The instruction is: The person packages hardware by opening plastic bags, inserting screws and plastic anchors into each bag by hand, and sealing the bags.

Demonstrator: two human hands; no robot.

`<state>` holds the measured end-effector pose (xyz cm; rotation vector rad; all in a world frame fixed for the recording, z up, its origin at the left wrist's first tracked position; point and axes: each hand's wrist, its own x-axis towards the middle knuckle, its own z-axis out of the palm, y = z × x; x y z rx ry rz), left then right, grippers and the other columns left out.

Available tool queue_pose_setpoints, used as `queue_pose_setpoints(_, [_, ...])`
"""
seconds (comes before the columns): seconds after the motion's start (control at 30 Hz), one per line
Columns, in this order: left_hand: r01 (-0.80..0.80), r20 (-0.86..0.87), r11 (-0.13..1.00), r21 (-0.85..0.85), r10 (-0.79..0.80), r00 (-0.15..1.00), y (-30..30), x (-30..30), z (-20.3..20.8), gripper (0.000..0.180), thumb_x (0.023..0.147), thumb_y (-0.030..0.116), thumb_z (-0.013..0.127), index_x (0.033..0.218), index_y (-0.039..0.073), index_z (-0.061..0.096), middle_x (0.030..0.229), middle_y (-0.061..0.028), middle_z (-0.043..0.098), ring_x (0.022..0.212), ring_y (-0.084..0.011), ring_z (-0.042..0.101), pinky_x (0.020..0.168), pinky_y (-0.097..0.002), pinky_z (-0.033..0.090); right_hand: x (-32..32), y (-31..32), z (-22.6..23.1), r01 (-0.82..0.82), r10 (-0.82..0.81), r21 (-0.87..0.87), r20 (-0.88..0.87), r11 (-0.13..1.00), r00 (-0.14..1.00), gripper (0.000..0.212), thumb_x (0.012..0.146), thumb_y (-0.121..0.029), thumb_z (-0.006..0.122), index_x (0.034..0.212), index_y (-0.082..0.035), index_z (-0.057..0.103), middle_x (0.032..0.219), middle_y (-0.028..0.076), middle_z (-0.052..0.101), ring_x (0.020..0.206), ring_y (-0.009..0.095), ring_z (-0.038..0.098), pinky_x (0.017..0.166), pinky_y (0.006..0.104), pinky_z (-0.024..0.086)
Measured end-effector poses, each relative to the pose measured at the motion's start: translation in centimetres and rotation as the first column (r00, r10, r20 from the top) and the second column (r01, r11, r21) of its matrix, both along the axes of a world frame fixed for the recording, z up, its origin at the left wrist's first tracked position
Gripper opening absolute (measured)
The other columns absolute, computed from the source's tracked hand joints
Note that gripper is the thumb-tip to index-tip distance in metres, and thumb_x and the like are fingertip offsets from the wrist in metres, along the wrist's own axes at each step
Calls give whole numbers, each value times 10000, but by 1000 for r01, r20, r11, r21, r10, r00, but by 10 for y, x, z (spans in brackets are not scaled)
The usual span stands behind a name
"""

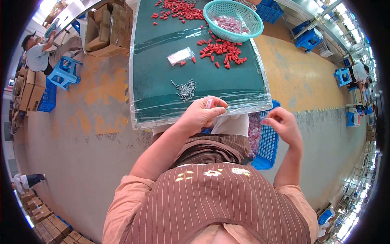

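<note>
Worktop [158, 77], green with a pale rim, stands directly before me; creased clear film [243, 99] crosses its near end and could snag fingertips drawn across it. Blue crate [269, 142], set lower beside the near right corner, contains clear packets with red contents [254, 132]; my right forearm passes close to it. Teal basket [232, 38] sits at the far right of the worktop, holding more clear packets [229, 23], and partly obstructs access to the right side there. Two scatters of red tapered pieces are noted: one beyond, left of the basket [180, 10], one nearer, just in front of it [221, 52].

My right hand [286, 124] is raised in front of the crate, fingers curled toward the thumb; whether it grips anything I cannot tell. My left hand [200, 114] is over the near edge, closed in a pinch. A flat clear bundle [180, 56] lies left of the nearer red pieces, and a loose pile of grey metal pins [186, 90] lies between it and my left hand.

Smallest item: a small pink-and-white piece [209, 103], between my left thumb and fingers. I assess it as light, probably thin and somewhat slippery if plastic; best held by an edge, with light pressure.
</note>
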<state>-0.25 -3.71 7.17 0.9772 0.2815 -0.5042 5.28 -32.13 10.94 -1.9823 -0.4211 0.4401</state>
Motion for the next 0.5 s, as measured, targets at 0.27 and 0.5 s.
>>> queue_pose_setpoints(0.27, [99, 149, 988, 123, -117, 982, -21, -1, -4, 687, 797, 17, 646, 1382, 21, 286, 774, 39, 485, 582, -41, 434, 465, -186, 329, -12, 77, -3, -96, 84, 71, 160, 993, 984, 138, 800, -48, 633, 925, 10, 633, 863, 59, 591, 779, 132, 568, 690, 250, 456])
queue_pose_setpoints(0.5, [7, 283, 993, 116, -40, 958, -13, -9, -14, 720, 804, 125, 683, 1392, 25, 280, 1107, -54, 503, 845, -84, 526, 612, -191, 426, -9, 116, -45, -72, 148, 358, -188, 931, 971, 116, 835, -77, 608, 901, 18, 618, 831, 20, 600, 751, 75, 564, 654, 220, 461])
